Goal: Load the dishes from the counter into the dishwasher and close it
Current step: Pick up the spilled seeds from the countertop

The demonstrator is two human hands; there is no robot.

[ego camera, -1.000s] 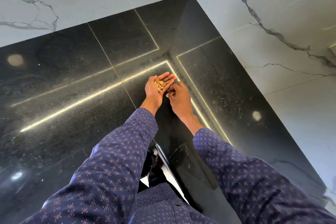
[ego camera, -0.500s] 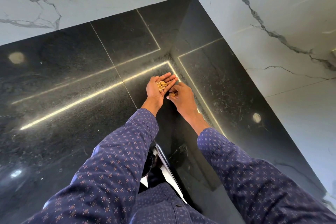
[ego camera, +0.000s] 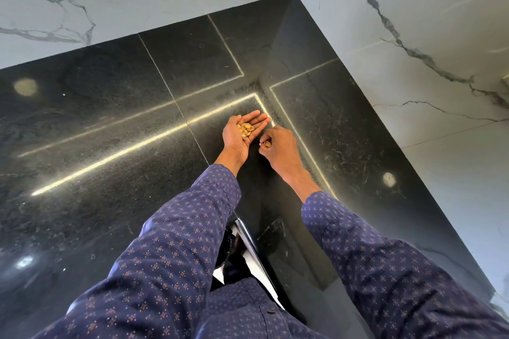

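My left hand (ego camera: 237,135) lies palm up over the black stone counter (ego camera: 110,124), fingers straight, with several tan nut shells (ego camera: 245,129) cupped in the palm. Right beside it, my right hand (ego camera: 278,146) is curled, pinching one more shell (ego camera: 266,143) between thumb and fingertips, just above the counter. No dishes and no dishwasher are in view.
The counter runs into a corner between two white marble walls (ego camera: 413,36) at the back and right. Thin bright light reflections cross the dark surface. Below, between my sleeves, the counter's front edge (ego camera: 250,245) shows.
My right hand has lifted slightly off the counter with a shell pinched in it and turned toward the left palm. The left hand stays put with its shells.
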